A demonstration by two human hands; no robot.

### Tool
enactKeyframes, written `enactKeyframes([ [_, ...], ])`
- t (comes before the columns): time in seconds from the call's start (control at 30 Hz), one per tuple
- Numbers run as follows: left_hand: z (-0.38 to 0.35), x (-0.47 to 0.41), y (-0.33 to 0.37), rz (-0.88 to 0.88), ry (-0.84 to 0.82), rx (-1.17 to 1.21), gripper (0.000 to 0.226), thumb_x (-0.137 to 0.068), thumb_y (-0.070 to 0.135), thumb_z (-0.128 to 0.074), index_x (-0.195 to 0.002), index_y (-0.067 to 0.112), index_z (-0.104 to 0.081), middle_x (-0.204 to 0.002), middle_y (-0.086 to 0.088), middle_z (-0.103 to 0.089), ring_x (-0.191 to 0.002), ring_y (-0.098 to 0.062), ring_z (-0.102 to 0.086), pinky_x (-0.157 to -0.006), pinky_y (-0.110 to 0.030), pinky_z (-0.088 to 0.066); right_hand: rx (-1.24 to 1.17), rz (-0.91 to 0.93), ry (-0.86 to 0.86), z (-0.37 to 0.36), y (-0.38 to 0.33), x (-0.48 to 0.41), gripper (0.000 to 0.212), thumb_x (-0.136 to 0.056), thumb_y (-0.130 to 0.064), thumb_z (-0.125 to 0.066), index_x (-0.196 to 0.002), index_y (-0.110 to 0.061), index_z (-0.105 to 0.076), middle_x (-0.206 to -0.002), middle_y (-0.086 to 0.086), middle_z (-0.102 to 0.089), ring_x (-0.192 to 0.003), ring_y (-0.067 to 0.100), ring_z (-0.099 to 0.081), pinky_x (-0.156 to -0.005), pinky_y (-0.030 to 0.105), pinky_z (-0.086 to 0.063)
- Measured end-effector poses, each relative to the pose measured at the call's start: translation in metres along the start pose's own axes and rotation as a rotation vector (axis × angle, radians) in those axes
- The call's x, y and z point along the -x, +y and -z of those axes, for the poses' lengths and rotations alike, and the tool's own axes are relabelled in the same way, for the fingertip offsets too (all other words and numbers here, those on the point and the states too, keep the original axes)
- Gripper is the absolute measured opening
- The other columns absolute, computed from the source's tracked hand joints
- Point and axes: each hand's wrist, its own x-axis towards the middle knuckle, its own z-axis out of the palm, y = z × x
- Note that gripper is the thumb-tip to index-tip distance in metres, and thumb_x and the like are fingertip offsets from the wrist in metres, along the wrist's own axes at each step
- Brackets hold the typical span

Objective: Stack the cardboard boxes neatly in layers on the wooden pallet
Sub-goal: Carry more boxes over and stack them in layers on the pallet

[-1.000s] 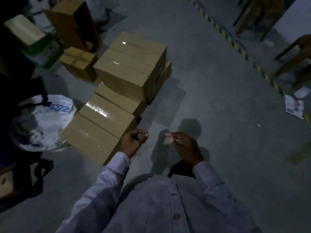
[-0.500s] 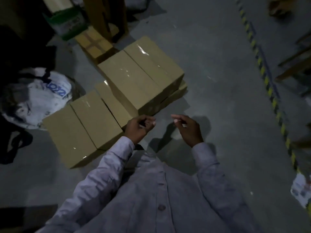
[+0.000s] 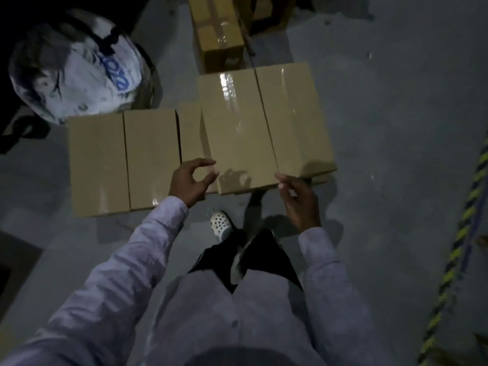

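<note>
Landmark: top-layer boxes [image 3: 261, 122], two brown cartons side by side with long edges touching and glossy tape on top, sitting on a lower layer. Lower boxes [image 3: 124, 162] run out to the left of the top pair. Three tops show, and the one nearest the pair is half covered by it. Pallet under the stack can't be made out, too dark.

Left hand [image 3: 191, 178] is at the near-left corner of the top-layer boxes, over the spot where they overlap the lower row. Thumb and forefinger are spread in a loose C, other fingers curled, nothing in it. Touching cardboard or just above it: can't tell. Right hand [image 3: 298, 196] is just off the near edge of the top-layer boxes, by the seam between the two cartons. Its fingers are loosely bent and empty, fingertips right at the edge, contact unclear. The top pair lies just beyond both hands.

Taped box [image 3: 216, 30] lies beyond the top-layer boxes, apart from them. White bag [image 3: 74, 67] is beyond-left. White clog [image 3: 220, 224] stands on the grey floor [image 3: 396, 128] on the near side. Yellow-black stripe [image 3: 464, 220] runs well to the right.
</note>
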Motion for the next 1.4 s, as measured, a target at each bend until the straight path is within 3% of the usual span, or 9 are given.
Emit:
enactKeyframes([
  [0.2, -0.078, -0.101, -0.096, -0.037, 0.012, -0.248, 0.051, -0.096, 0.058, -0.066, -0.145, 0.048, -0.059, -0.165, 0.023, -0.042, -0.159, -0.032, -0.029, -0.120, -0.063, -0.029, 0.035, 0.061, -0.063, -0.045, 0.072, -0.132, 0.040, -0.105, -0.018, -0.065, -0.122, -0.054, -0.070, -0.131, -0.015, -0.069, -0.121, 0.013, -0.063, -0.092, 0.023, -0.051],
  [0.33, -0.149, -0.144, -0.168, -0.176, -0.038, -0.368, 0.057, -0.106, 0.058, -0.053, -0.160, 0.053, -0.036, -0.177, 0.017, -0.016, -0.162, -0.042, -0.015, -0.114, -0.082, -0.023, 0.150, 0.184, -0.092, -0.094, 0.149, -0.219, 0.036, -0.103, -0.019, -0.066, -0.130, -0.041, -0.073, -0.134, -0.012, -0.068, -0.125, 0.019, -0.063, -0.100, 0.039, -0.055],
  [0.47, -0.175, -0.151, -0.213, -0.248, -0.062, -0.420, 0.055, -0.111, 0.048, -0.043, -0.165, 0.039, -0.037, -0.179, 0.006, -0.009, -0.155, -0.035, -0.037, -0.110, -0.070, -0.035, 0.349, 0.363, -0.123, -0.119, 0.200, -0.266, 0.034, -0.102, -0.023, -0.072, -0.136, -0.024, -0.073, -0.150, 0.010, -0.057, -0.139, 0.031, -0.050, -0.117, 0.019, -0.030],
  [0.6, -0.157, -0.147, -0.231, -0.291, -0.062, -0.304, 0.054, -0.109, 0.024, -0.052, -0.162, 0.016, -0.045, -0.177, -0.013, -0.015, -0.156, -0.030, -0.035, -0.113, -0.063, -0.038, 0.311, 0.372, -0.254, -0.136, 0.209, -0.263, 0.049, -0.098, -0.036, -0.081, -0.145, -0.029, -0.067, -0.167, 0.013, -0.035, -0.155, 0.031, -0.033, -0.125, 0.043, -0.037],
  [0.8, -0.157, -0.149, -0.203, -0.182, -0.055, -0.149, 0.060, -0.105, 0.024, -0.055, -0.162, 0.012, -0.042, -0.177, -0.009, -0.018, -0.161, -0.025, -0.026, -0.115, -0.071, -0.030, 0.237, 0.336, -0.302, -0.153, 0.199, -0.261, 0.065, -0.090, -0.035, -0.089, -0.149, -0.030, -0.063, -0.176, 0.014, -0.020, -0.165, 0.026, -0.017, -0.133, 0.036, -0.021],
  [1.1, -0.044, -0.073, -0.087, -0.035, 0.143, 0.112, 0.055, -0.102, 0.018, -0.061, -0.156, 0.017, -0.053, -0.173, -0.001, -0.033, -0.158, -0.020, -0.035, -0.124, -0.066, -0.023, 0.288, 0.492, -0.494, -0.108, 0.033, -0.230, 0.082, -0.089, -0.047, -0.087, -0.160, -0.033, -0.049, -0.179, 0.005, -0.004, -0.166, 0.023, -0.009, -0.132, 0.052, -0.024],
  [1.17, -0.002, -0.038, -0.055, 0.011, 0.215, 0.139, 0.055, -0.101, 0.016, -0.062, -0.156, 0.018, -0.054, -0.172, 0.001, -0.036, -0.158, -0.018, -0.035, -0.130, -0.057, -0.013, 0.270, 0.616, -0.521, -0.102, -0.018, -0.210, 0.083, -0.088, -0.044, -0.088, -0.159, -0.021, -0.052, -0.177, 0.013, -0.010, -0.165, 0.027, -0.013, -0.133, 0.048, -0.022],
  [1.3, 0.083, 0.049, -0.003, 0.044, 0.389, 0.194, 0.056, -0.099, 0.011, -0.065, -0.154, 0.020, -0.057, -0.169, 0.000, -0.042, -0.157, -0.024, -0.038, -0.122, -0.076, -0.021, 0.182, 0.752, -0.697, -0.105, -0.119, -0.144, 0.073, -0.088, -0.032, -0.089, -0.154, -0.025, -0.058, -0.178, 0.002, -0.020, -0.164, 0.018, -0.021, -0.130, 0.023, -0.018],
  [1.4, 0.139, 0.122, 0.023, 0.065, 0.617, 0.143, 0.053, -0.097, 0.014, -0.071, -0.149, 0.018, -0.062, -0.164, 0.002, -0.049, -0.152, -0.023, -0.046, -0.120, -0.073, -0.028, 0.141, 0.857, -0.792, -0.125, -0.183, -0.091, 0.064, -0.089, -0.031, -0.088, -0.148, -0.030, -0.065, -0.177, -0.004, -0.022, -0.163, 0.014, -0.022, -0.130, 0.035, -0.023],
])
